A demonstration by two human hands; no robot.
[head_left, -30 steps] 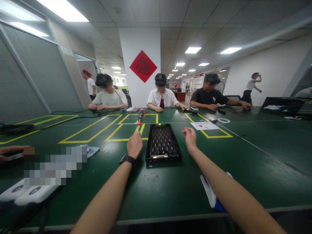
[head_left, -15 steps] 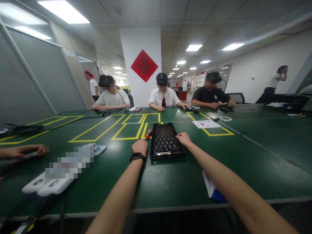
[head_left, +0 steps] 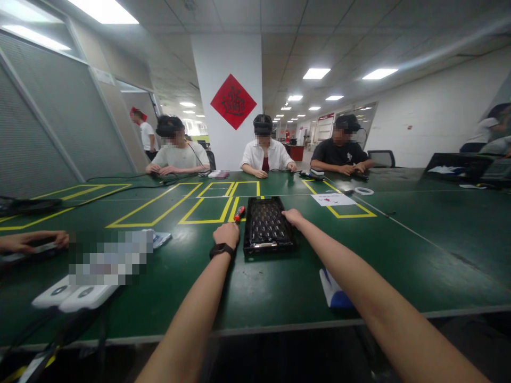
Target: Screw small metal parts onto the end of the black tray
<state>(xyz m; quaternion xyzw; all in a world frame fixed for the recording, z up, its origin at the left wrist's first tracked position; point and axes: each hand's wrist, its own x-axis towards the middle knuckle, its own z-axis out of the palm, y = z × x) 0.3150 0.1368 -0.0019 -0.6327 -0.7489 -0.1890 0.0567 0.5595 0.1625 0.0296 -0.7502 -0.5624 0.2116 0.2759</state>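
A black rectangular tray-like case (head_left: pixel 270 249) lies on the green table, with rows of shiny spots inside and a pale strip at its near end. On its right rim, my right hand (head_left: pixel 293 217) is closed, thumb and fingers at the edge. My left hand (head_left: pixel 226 234), with a dark watch on the wrist, rests curled on the table just left of the case. Directly beyond it is a screwdriver (head_left: pixel 239 214) with a red and black handle, its shaft pointing toward the hand. Whether the left fingers grip that shaft is hidden.
Beneath my right forearm lies a white and blue item (head_left: pixel 333 290). At left are white devices (head_left: pixel 85 292) with cables and another person's hand (head_left: pixel 38 242). Yellow tape (head_left: pixel 203 221), a printed sheet (head_left: pixel 333 199) and a white ring (head_left: pixel 364 191) lie farther off. Three people sit opposite.
The view has shifted slightly. My left hand has edged forward beside the case. My right hand stays at the rim, and the screwdriver keeps about the same place beside the case.
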